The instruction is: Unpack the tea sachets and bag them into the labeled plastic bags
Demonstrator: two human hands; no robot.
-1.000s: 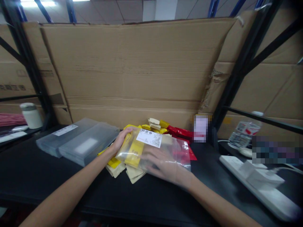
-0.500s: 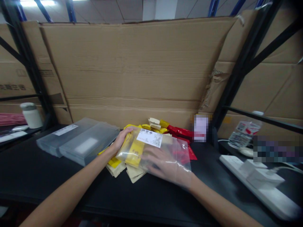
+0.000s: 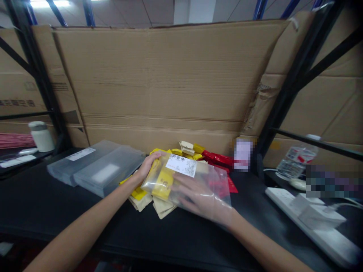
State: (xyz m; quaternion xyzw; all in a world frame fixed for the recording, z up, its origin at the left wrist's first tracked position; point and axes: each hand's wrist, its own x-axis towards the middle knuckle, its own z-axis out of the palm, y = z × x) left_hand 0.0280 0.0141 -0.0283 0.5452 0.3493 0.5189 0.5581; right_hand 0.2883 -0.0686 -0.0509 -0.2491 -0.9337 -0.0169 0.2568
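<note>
On my screen, far left, a white cup [image 3: 41, 136] stands on the black table [image 3: 56, 226]. Next come two gray plastic boxes [image 3: 96, 168], side by side. The left hand [image 3: 150, 168] curls around the left end of a clear plastic bag [image 3: 181, 185], gripping it. The bag is held up over a pile of yellow packets [image 3: 136, 193] and tan packets [image 3: 163, 207], and a white label [image 3: 180, 165] sits on it. The right hand [image 3: 201, 198] lies spread under the bag's loose plastic, touching it, but I can't tell if it grips. Behind are red packets [image 3: 218, 158]. Far right sit a water bottle [image 3: 296, 158] and a white power strip [image 3: 300, 211].
</note>
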